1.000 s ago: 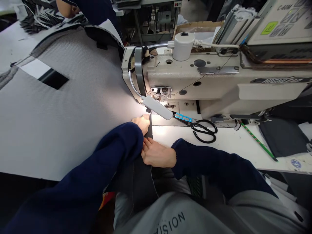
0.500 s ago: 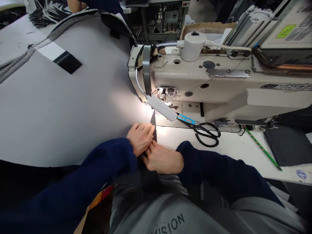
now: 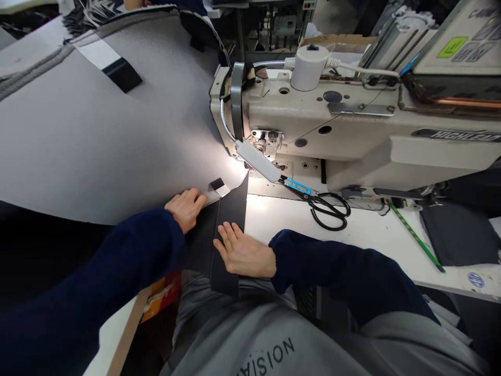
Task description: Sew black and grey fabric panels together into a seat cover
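A large light-grey fabric panel (image 3: pixel 129 136) spreads over the left side and runs in under the lit head of the sewing machine (image 3: pixel 282 115). My left hand (image 3: pixel 186 210) is closed on the panel's near edge, its fingers curled over the top. A small black-and-white tab (image 3: pixel 219 186) lies on that edge just beyond it. Below the panel, a black fabric strip (image 3: pixel 233 206) with a stitched seam hangs toward my lap. Fingers outstretched, my right hand (image 3: pixel 245 253) lies flat on this strip beside the seam. The needle area is partly hidden by the lamp (image 3: pixel 258 160).
Black-handled scissors (image 3: pixel 331 210) and blue thread snips (image 3: pixel 296 185) lie on the white table (image 3: pixel 371 240) right of the strip. Farther right are a green striped stick (image 3: pixel 417 237) and dark fabric pieces (image 3: pixel 462 235). A cardboard box (image 3: pixel 340 42) stands behind the machine.
My hands have come apart. The left moved leftward along the panel's edge, and the right opened out flat, a little nearer me. The tab and the stitched strip have come into view.
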Demonstrator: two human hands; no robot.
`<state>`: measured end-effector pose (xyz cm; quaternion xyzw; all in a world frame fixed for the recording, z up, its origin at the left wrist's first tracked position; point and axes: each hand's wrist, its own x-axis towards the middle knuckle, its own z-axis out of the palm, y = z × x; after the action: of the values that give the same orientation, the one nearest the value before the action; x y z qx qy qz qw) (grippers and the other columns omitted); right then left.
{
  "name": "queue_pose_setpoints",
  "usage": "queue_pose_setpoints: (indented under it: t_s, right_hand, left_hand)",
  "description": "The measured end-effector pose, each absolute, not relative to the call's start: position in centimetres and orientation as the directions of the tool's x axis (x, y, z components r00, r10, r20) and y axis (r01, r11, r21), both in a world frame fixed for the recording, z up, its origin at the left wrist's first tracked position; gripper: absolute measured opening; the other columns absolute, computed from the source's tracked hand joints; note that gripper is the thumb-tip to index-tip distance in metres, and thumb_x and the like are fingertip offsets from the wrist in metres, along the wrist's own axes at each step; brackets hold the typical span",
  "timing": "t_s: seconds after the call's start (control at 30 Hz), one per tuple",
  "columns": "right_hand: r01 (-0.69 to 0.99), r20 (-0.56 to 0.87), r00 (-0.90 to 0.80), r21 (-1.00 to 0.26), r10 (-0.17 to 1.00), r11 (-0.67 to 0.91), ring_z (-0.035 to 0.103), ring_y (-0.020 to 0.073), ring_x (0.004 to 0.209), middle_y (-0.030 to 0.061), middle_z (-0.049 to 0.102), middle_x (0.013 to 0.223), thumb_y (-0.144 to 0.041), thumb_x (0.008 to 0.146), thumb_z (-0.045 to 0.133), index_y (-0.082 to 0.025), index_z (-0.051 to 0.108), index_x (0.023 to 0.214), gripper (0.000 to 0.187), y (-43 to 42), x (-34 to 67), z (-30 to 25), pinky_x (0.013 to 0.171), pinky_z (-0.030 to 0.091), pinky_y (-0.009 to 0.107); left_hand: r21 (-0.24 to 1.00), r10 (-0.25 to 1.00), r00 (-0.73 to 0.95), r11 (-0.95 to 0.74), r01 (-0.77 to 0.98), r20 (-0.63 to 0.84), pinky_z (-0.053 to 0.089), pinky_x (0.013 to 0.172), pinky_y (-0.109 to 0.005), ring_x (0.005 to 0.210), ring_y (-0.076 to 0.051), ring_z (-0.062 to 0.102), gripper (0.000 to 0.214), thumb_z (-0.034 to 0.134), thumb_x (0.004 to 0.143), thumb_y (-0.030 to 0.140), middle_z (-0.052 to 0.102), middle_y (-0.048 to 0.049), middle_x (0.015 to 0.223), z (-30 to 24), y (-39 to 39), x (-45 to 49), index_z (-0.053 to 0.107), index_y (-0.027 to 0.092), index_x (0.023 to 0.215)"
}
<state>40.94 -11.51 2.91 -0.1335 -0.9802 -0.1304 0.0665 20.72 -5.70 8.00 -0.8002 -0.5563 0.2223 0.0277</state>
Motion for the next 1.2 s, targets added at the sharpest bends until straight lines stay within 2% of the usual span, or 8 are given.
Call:
queue_pose_setpoints:
  t_s: [0.17, 0.33, 0.43, 0.57, 0.67, 0.77, 0.97, 1.2]
  right_hand:
    - [0.277, 0.194, -0.954, 0.284, 0.228, 0.918, 0.060, 0.0362, 0.111, 0.0323, 0.056, 0.122, -0.016, 0.093, 0.038, 0.003, 0.051, 0.125, 0.039, -11.5, 40.5, 2.6, 0.088, 0.048, 0.056]
    - [0.287, 0.225, -0.947, 0.268, 0.230, 0.919, 0.060, 0.0354, 0.111, 0.0340, 0.054, 0.122, -0.013, 0.093, 0.036, 0.006, 0.049, 0.126, 0.040, -11.4, 40.3, 2.2, 0.088, 0.048, 0.056]
    - [0.291, 0.231, -0.943, 0.229, 0.238, 0.929, 0.060, 0.0342, 0.111, 0.0354, 0.054, 0.122, -0.013, 0.093, 0.037, 0.009, 0.048, 0.124, 0.040, -11.4, 40.6, 2.2, 0.090, 0.047, 0.055]
    - [0.290, 0.261, -0.936, 0.200, 0.235, 0.936, 0.062, 0.0357, 0.106, 0.0351, 0.060, 0.111, -0.011, 0.091, 0.038, 0.011, 0.053, 0.116, 0.036, -11.0, 40.9, 2.7, 0.088, 0.046, 0.056]
    - [0.261, 0.231, -0.947, 0.152, 0.222, 0.953, 0.062, 0.0371, 0.102, 0.0344, 0.062, 0.106, -0.012, 0.089, 0.043, 0.009, 0.059, 0.107, 0.032, -10.8, 40.8, 3.1, 0.084, 0.045, 0.059]
    - [0.256, 0.203, -0.952, 0.121, 0.228, 0.959, 0.062, 0.0377, 0.101, 0.0344, 0.062, 0.107, -0.013, 0.087, 0.047, 0.008, 0.061, 0.107, 0.032, -10.7, 40.7, 3.3, 0.081, 0.044, 0.058]
    - [0.238, 0.131, -0.962, -0.040, 0.241, 0.970, 0.064, 0.0331, 0.083, 0.0195, 0.069, 0.086, -0.015, 0.084, 0.052, -0.007, 0.069, 0.093, 0.022, -10.2, 40.6, 3.8, 0.075, 0.042, 0.051]
    - [0.299, 0.020, -0.953, -0.104, 0.303, 0.948, 0.063, 0.0304, 0.083, 0.0173, 0.070, 0.086, -0.013, 0.081, 0.055, -0.009, 0.071, 0.089, 0.019, -8.7, 40.6, 4.8, 0.077, 0.040, 0.049]
  left_hand:
    - [-0.379, 0.960, 0.191, -0.257, 0.889, -0.203, 0.045, 0.087, -0.049, 0.123, -0.036, 0.038, 0.044, 0.036, 0.086, 0.013, 0.038, -0.0167, 0.141, 7.4, -6.9, 19.4, 0.051, 0.022, 0.127]
    - [-0.392, 0.932, 0.162, -0.288, 0.874, -0.324, 0.046, 0.076, -0.037, 0.099, -0.029, 0.056, 0.036, 0.037, 0.081, 0.004, 0.060, -0.0171, 0.107, 8.9, -3.9, 20.2, 0.059, 0.014, 0.108]
    - [-0.292, 0.912, 0.205, -0.317, 0.902, -0.356, 0.044, 0.066, -0.032, 0.083, -0.025, 0.061, 0.034, 0.038, 0.081, 0.008, 0.065, -0.0092, 0.088, 9.4, -5.8, 22.6, 0.058, 0.019, 0.107]
    - [-0.146, 0.894, 0.305, -0.367, 0.919, -0.327, 0.044, 0.064, -0.029, 0.089, -0.022, 0.062, 0.032, 0.034, 0.086, 0.014, 0.066, -0.0081, 0.088, 7.3, -10.2, 24.7, 0.064, 0.021, 0.097]
    - [-0.081, 0.876, 0.378, -0.418, 0.905, -0.299, 0.047, 0.069, -0.029, 0.094, -0.022, 0.062, 0.041, 0.039, 0.084, 0.018, 0.067, -0.0085, 0.100, 6.4, -10.6, 24.8, 0.057, 0.021, 0.120]
    - [-0.114, 0.854, 0.332, -0.406, 0.907, -0.401, 0.049, 0.066, -0.033, 0.086, -0.026, 0.066, 0.061, 0.040, 0.085, 0.022, 0.067, -0.0087, 0.103, 7.3, -9.1, 25.5, 0.030, 0.025, 0.145]
    - [-0.192, 0.769, 0.152, -0.337, 0.922, -0.620, 0.052, 0.071, -0.040, 0.087, -0.032, 0.067, 0.060, 0.032, 0.091, 0.023, 0.068, -0.0168, 0.103, 9.6, -7.8, 28.6, 0.020, 0.015, 0.149]
    - [-0.167, 0.762, 0.187, -0.360, 0.918, -0.620, 0.051, 0.074, -0.038, 0.090, -0.031, 0.067, 0.059, 0.033, 0.089, 0.025, 0.069, -0.0161, 0.101, 9.8, -5.9, 28.9, 0.022, 0.015, 0.147]
